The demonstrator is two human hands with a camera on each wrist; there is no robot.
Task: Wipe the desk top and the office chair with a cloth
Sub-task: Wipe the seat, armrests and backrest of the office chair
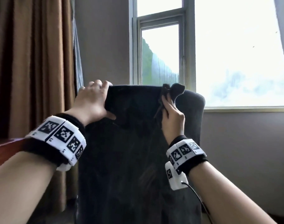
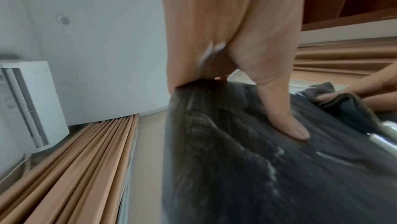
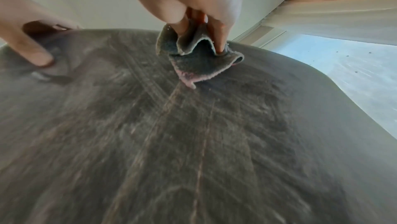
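The office chair's dark backrest (image 1: 134, 143) stands upright before me, its fabric streaked with pale dust (image 3: 193, 142). My left hand (image 1: 92, 101) grips the backrest's top left corner, thumb (image 2: 285, 117) pressed on the front face and fingers curled over the top edge. My right hand (image 1: 172, 113) holds a crumpled dark grey cloth (image 1: 173, 92) against the backrest near its top right. In the right wrist view the cloth (image 3: 197, 59) is bunched between my fingers, one pinkish corner hanging on the fabric. The cloth (image 2: 343, 107) also shows at the right of the left wrist view.
Brown curtains (image 1: 33, 62) hang at the left, and a window (image 1: 219, 54) fills the wall behind the chair. A reddish wooden edge (image 1: 7, 149) pokes in at the left. A white air conditioner (image 2: 32, 105) sits on the wall by the curtain.
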